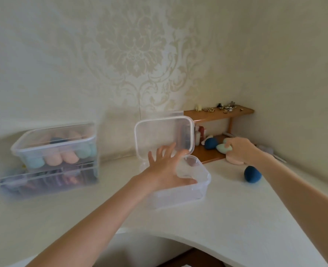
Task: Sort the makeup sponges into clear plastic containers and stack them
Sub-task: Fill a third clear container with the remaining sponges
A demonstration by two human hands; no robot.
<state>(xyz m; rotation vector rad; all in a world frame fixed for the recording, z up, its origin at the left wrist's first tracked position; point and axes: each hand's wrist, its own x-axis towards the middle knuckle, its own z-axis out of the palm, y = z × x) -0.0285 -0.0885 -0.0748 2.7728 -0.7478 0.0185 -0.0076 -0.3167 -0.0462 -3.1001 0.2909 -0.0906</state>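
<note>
An empty clear plastic container [201, 187] stands on the white table with its lid [149, 135] tilted up behind it. My left hand [167, 168] hovers over the container with fingers spread, holding nothing. My right hand [242, 151] reaches to the low wooden shelf and pinches a mint green sponge [222, 147]. A dark blue sponge [211, 143] lies on the shelf beside it. Another dark blue sponge [252, 174] lies on the table, and a peach sponge [234, 161] shows under my right hand. At left, a closed container [55, 149] holds several peach, mint and blue sponges.
The closed container sits on a wider clear organiser box [43, 182]. The wooden shelf [217, 114] in the corner carries small trinkets on top and bottles below. The table's curved front edge [178, 237] runs near me.
</note>
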